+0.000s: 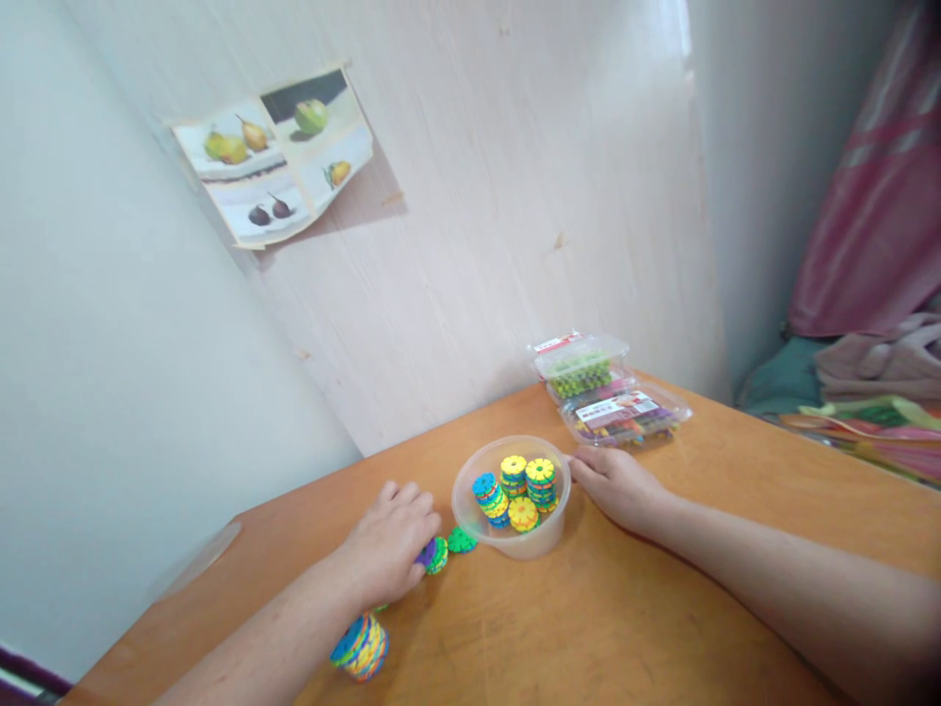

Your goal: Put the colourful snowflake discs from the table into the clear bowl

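My left hand (387, 547) rests on the wooden table (662, 628), fingers curled over a few coloured snowflake discs (436, 554) lying by its fingertips. A green disc (462, 539) lies just beyond them. A clear round plastic bowl (515, 541) stands between my hands with short stacks of blue, yellow and green discs (519, 488) inside. My right hand (616, 482) lies palm down against the bowl's right side, fingers touching its rim. A lying stack of multicoloured discs (360, 647) sits near my left forearm.
Two clear plastic boxes of coloured pieces (624, 412) stand at the table's far edge by the wall. A fruit poster (275, 162) hangs on the wall. Pink cloth and bedding (874, 294) lie to the right of the table.
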Tool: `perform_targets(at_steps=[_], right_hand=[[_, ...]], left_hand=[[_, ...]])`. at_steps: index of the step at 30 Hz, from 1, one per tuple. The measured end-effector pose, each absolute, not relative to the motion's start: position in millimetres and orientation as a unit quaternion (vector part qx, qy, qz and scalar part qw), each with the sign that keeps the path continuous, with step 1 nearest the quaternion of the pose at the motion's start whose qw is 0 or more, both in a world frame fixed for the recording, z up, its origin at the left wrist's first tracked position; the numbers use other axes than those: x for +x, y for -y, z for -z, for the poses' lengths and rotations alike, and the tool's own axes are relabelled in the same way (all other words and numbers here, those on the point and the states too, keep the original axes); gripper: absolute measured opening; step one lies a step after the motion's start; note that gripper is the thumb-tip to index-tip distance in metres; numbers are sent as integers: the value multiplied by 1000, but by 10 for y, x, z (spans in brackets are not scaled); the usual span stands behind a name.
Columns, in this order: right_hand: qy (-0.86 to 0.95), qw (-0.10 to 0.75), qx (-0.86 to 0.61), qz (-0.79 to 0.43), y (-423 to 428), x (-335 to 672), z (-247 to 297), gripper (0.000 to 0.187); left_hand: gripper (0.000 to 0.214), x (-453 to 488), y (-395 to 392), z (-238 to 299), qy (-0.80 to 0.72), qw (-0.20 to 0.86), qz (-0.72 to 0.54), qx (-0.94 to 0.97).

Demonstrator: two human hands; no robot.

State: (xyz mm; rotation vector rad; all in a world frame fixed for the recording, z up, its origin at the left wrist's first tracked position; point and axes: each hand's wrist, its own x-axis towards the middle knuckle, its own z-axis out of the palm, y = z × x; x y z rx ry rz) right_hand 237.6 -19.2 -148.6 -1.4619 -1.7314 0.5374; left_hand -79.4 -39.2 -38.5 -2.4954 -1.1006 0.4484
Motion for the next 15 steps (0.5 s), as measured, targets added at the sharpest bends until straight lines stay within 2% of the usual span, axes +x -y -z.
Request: perform_targets(at_steps=[9,15], right_hand=[[680,389,-585,-211,210,2370,1461,38],[677,399,-580,-214,191,2366,1471,38]], left_hand=[[19,-851,354,-13,418,170,-73,-890],[23,-505,208,-311,402,182,1,-897]])
